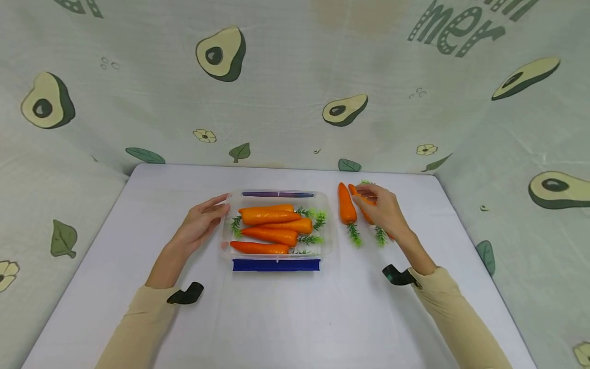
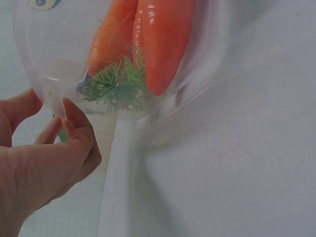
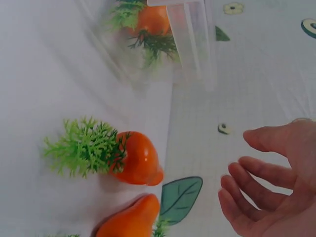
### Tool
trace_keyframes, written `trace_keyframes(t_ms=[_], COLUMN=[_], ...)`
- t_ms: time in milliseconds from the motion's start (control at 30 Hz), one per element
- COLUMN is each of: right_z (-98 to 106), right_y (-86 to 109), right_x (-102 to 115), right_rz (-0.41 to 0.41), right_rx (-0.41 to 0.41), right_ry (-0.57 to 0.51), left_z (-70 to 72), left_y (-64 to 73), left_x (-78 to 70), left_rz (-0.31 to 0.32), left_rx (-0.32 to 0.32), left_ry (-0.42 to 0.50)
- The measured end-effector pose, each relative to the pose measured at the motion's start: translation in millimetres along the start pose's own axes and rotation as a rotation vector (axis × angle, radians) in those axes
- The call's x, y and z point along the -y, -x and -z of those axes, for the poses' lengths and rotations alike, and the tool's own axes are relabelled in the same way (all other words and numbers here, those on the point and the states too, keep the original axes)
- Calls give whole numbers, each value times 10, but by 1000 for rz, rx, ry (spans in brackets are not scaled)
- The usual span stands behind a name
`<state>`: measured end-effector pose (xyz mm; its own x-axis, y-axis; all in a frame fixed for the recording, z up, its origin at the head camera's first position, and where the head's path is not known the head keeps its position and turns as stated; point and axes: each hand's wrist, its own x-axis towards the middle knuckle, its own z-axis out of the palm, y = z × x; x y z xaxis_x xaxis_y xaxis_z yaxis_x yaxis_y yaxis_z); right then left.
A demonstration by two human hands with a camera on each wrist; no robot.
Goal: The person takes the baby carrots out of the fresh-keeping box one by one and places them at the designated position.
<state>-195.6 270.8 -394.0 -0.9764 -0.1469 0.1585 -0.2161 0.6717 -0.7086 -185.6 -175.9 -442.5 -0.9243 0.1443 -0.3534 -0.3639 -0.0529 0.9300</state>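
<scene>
A clear plastic container (image 1: 276, 195) with blue clips holds several orange carrots (image 1: 272, 216) with green tops. My left hand (image 1: 203, 220) grips its left side; thumb and fingers pinch a clear flap (image 2: 59, 74) at the rim in the left wrist view. My right hand (image 1: 380, 205) hovers over the loose carrots right of the container, partly hiding them. One carrot (image 1: 347, 205) lies just left of that hand. In the right wrist view the fingers (image 3: 261, 173) are spread from the thumb with nothing between them, beside a carrot (image 3: 138, 158).
All this stands on a white-covered table (image 1: 276, 318). Behind it hangs a pale cloth (image 1: 286, 102) printed with avocados and leaves. The blue front clip (image 1: 276, 265) hangs outward from the container's near side.
</scene>
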Motion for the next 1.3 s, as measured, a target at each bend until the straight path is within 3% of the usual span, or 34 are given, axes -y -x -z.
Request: trace_keyframes(t_ms=[333,600,867,1300], right_z=[-195,-347,-540,-777], right_y=[-111,-215,-327,-492], right_x=[299,521,735,1022], right_rz=[121,177,291,271], right_rx=[80,214,345,599], right_ry=[9,16,79,174], left_z=[4,6,-1,-1], left_y=[-10,-6,-21,-18], left_x=[12,8,15,-1], left_rz=[18,5,20,27], left_rx=[-12,2,-13,-14], left_ry=[0,8,6,1])
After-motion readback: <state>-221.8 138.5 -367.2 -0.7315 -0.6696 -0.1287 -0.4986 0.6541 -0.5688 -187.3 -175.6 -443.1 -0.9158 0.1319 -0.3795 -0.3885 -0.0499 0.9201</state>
